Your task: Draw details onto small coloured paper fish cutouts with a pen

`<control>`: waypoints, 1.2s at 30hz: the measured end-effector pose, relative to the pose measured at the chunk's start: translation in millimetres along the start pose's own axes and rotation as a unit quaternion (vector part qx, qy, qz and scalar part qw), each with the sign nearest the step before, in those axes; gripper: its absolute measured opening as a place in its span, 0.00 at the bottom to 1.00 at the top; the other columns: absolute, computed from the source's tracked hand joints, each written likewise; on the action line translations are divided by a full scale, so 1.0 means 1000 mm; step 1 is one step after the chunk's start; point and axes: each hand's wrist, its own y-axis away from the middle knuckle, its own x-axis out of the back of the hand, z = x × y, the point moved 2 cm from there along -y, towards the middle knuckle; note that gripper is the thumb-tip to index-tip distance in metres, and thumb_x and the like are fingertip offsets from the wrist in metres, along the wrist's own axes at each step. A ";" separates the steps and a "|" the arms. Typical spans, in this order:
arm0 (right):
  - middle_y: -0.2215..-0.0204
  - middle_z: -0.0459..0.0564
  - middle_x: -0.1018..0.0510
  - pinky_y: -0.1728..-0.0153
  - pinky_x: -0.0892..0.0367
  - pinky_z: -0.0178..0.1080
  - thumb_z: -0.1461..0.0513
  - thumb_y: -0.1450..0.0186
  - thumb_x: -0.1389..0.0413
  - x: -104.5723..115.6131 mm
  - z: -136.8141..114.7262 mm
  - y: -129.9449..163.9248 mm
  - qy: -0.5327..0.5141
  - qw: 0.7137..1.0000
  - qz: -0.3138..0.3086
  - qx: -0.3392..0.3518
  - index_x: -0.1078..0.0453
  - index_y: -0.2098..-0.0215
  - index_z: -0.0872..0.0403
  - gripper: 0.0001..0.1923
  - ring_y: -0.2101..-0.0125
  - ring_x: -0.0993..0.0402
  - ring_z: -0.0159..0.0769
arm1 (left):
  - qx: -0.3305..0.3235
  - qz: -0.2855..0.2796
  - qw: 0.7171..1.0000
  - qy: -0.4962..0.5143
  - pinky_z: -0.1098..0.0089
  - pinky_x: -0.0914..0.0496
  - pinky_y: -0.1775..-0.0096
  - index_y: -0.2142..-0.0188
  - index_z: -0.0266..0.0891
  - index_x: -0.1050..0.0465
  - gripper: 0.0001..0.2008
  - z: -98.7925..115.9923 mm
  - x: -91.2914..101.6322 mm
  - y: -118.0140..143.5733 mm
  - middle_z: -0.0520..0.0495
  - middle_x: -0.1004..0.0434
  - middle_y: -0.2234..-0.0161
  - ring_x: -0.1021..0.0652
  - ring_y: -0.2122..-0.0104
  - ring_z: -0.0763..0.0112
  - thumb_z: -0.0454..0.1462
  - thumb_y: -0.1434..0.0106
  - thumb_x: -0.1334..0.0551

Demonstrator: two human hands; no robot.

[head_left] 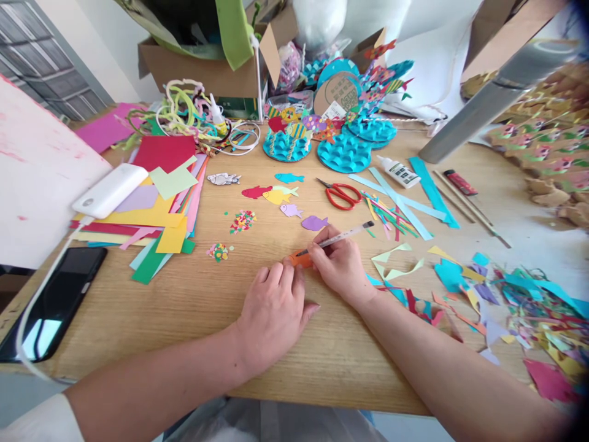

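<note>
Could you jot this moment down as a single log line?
right hand: holds pen, tip on orange paper | left hand: pressing paper flat | scissors: lying beyond

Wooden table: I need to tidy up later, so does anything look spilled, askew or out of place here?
Yes. A heap of multicoloured paper offcuts is strewn across the right side of the wooden table. The black smartphone lies at the left edge, partly overhanging it. Two small piles of confetti dots sit loose.

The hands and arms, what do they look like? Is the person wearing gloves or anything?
No gloves. The left hand and right hand are bare, with no rings, watch or bracelet showing. Both forearms are bare too. Only a bit of white sleeve shows, high on the left arm at the picture's bottom corner.
</note>
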 end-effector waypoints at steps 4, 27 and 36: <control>0.86 0.39 0.36 0.82 0.46 0.33 0.65 0.45 0.48 -0.001 0.002 -0.001 0.003 0.999 -0.028 -0.015 0.41 0.76 0.51 0.05 0.84 0.39 0.29 | -0.001 -0.001 1.000 -0.007 0.58 0.36 0.58 0.46 0.29 0.32 0.26 0.000 0.000 0.000 0.34 0.30 0.52 0.31 0.58 0.55 0.48 0.35 0.44; 0.86 0.39 0.35 0.82 0.45 0.33 0.64 0.44 0.48 -0.002 0.003 -0.001 0.014 0.999 -0.036 -0.010 0.40 0.76 0.51 0.05 0.85 0.38 0.29 | -0.007 0.012 1.000 -0.010 0.58 0.36 0.58 0.48 0.27 0.31 0.25 0.001 0.001 0.001 0.30 0.30 0.50 0.30 0.57 0.55 0.48 0.35 0.44; 0.85 0.39 0.35 0.82 0.46 0.33 0.64 0.44 0.47 -0.002 0.002 -0.001 0.009 0.999 -0.032 -0.012 0.40 0.76 0.51 0.05 0.84 0.39 0.29 | -0.007 0.011 1.000 -0.007 0.59 0.36 0.58 0.49 0.27 0.30 0.25 0.001 0.000 0.001 0.31 0.29 0.51 0.30 0.57 0.55 0.48 0.35 0.43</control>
